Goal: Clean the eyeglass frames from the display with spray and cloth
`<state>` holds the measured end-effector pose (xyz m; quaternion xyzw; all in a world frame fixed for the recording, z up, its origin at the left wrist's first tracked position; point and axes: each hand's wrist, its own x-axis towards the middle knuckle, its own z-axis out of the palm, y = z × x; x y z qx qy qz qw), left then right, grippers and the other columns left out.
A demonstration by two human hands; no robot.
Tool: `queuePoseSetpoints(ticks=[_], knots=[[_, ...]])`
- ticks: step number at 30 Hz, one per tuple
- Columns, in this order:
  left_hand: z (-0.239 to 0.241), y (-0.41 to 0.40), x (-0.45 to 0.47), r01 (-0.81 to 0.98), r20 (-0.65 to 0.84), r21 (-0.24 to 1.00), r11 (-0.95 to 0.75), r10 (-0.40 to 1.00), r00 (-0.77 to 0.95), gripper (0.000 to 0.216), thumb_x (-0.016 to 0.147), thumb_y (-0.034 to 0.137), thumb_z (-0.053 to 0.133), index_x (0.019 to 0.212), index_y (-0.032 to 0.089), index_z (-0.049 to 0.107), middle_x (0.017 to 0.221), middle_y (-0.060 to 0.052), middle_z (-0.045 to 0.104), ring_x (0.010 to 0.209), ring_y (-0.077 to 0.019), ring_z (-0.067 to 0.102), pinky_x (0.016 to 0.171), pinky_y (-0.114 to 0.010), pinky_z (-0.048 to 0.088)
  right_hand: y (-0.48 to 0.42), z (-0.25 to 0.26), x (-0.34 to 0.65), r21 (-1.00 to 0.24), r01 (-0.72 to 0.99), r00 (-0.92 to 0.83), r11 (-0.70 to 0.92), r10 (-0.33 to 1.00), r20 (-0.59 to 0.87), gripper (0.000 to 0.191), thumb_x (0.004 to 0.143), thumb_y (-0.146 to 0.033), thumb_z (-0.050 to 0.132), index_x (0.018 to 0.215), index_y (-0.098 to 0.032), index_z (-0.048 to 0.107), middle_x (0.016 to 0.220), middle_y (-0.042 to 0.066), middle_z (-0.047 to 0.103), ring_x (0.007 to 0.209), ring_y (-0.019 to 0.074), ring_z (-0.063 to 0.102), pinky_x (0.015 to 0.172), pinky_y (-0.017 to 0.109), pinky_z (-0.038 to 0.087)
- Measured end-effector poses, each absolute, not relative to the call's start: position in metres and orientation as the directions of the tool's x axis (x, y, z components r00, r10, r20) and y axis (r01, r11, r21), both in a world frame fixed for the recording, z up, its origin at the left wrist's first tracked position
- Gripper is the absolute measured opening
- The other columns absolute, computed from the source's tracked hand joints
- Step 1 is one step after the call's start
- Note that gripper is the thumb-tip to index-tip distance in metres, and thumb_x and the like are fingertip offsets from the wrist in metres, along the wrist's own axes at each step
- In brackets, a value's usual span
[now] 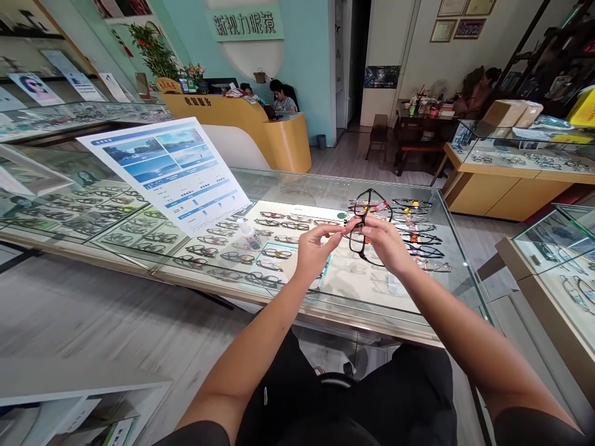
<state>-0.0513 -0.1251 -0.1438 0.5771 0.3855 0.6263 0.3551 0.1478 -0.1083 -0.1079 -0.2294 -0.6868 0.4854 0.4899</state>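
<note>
I hold a pair of black-framed glasses (366,218) upright over the glass display counter (297,186). My right hand (388,244) grips the frame from the right side, fingers curled round it. My left hand (316,246) pinches the frame's left part, near a temple arm, with thumb and fingertips together. A small red tag (381,206) hangs on the glasses. Under the glass lie rows of other spectacle frames (421,238).
A slanted printed sign (170,170) stands on the counter at the left, with a small clear bottle (251,235) beside it. A yellow reception desk (260,124) with a seated person (280,97) is behind. More display cases (520,161) stand at the right.
</note>
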Motion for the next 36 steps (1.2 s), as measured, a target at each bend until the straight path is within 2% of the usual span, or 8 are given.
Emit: queuePoseSetpoints(ticks=[4,13,19,24,27,31,34,36], knots=[[-0.147,-0.129,-0.052,0.039,0.465,0.885,-0.464,0.877,-0.121,0.020,0.088,0.045,0.087,0.097,0.027,0.088,0.100,-0.007,0.083,0.100,-0.0243,0.072,0.095,-0.039,0.051,-0.110,-0.109,0.146,-0.894,-0.170,-0.437,0.416,0.781,0.446,0.027,0.098,-0.043,0.065,0.105,-0.026,0.084,0.114,0.006,0.074,0.121,0.0299,0.067,0.117,0.049,0.047],[-0.160,-0.133,-0.030,-0.372,0.301,0.860,-0.348,0.936,-0.180,0.031,0.077,0.050,0.096,0.093,0.025,0.084,0.100,-0.005,0.084,0.106,-0.0235,0.077,0.110,-0.043,0.053,-0.114,-0.112,0.142,-0.891,-0.209,-0.427,0.403,0.782,0.454,0.030,0.097,-0.047,0.064,0.105,-0.026,0.084,0.113,0.006,0.076,0.123,0.0312,0.066,0.118,0.050,0.046],[-0.160,-0.136,-0.020,-0.445,0.202,0.852,-0.274,0.958,-0.204,0.040,0.072,0.055,0.095,0.090,0.024,0.078,0.099,-0.005,0.082,0.111,-0.0249,0.076,0.104,-0.040,0.053,-0.115,-0.114,0.138,-0.893,-0.219,-0.423,0.393,0.787,0.449,0.029,0.095,-0.046,0.064,0.103,-0.025,0.083,0.118,0.007,0.076,0.123,0.0311,0.067,0.118,0.050,0.048],[-0.155,-0.153,-0.048,-0.166,0.388,0.881,-0.444,0.877,-0.283,0.013,0.088,0.036,0.074,0.083,0.024,0.072,0.089,-0.004,0.075,0.094,-0.0218,0.071,0.095,-0.038,0.054,-0.118,-0.099,0.144,-0.901,-0.268,-0.430,0.340,0.795,0.428,0.025,0.093,-0.038,0.064,0.099,-0.023,0.082,0.109,0.009,0.079,0.113,0.0324,0.073,0.112,0.050,0.052],[-0.152,-0.164,-0.093,0.067,0.547,0.814,-0.576,0.725,-0.419,0.016,0.089,0.030,0.060,0.075,0.024,0.065,0.079,-0.004,0.066,0.085,-0.0222,0.066,0.088,-0.039,0.054,-0.117,-0.092,0.151,-0.900,-0.280,-0.396,0.334,0.814,0.425,0.022,0.092,-0.032,0.063,0.098,-0.023,0.082,0.106,0.007,0.081,0.109,0.0317,0.076,0.111,0.050,0.052],[-0.154,-0.164,-0.165,0.426,0.582,0.811,-0.400,0.486,-0.652,0.026,0.096,0.038,0.048,0.073,0.024,0.050,0.079,-0.004,0.058,0.087,-0.0230,0.063,0.088,-0.040,0.055,-0.112,-0.090,0.156,-0.921,-0.201,-0.343,0.335,0.856,0.386,0.022,0.091,-0.033,0.063,0.101,-0.024,0.082,0.103,0.006,0.083,0.108,0.0329,0.078,0.114,0.052,0.051],[-0.162,-0.151,-0.206,0.532,0.577,0.812,-0.240,0.470,-0.668,0.022,0.095,0.044,0.061,0.095,0.023,0.056,0.109,-0.008,0.066,0.107,-0.0244,0.064,0.098,-0.040,0.053,-0.107,-0.092,0.158,-0.926,-0.166,-0.325,0.338,0.868,0.375,0.023,0.092,-0.035,0.064,0.101,-0.024,0.082,0.100,0.006,0.083,0.108,0.0330,0.077,0.114,0.052,0.049],[-0.170,-0.141,-0.223,0.537,0.490,0.830,-0.155,0.663,-0.566,0.057,0.079,0.044,0.083,0.124,0.023,0.055,0.141,-0.014,0.062,0.121,-0.0278,0.064,0.101,-0.040,0.053,-0.104,-0.093,0.159,-0.925,-0.151,-0.332,0.349,0.863,0.380,0.024,0.092,-0.035,0.064,0.103,-0.024,0.082,0.099,0.005,0.083,0.107,0.0323,0.077,0.113,0.051,0.049]])
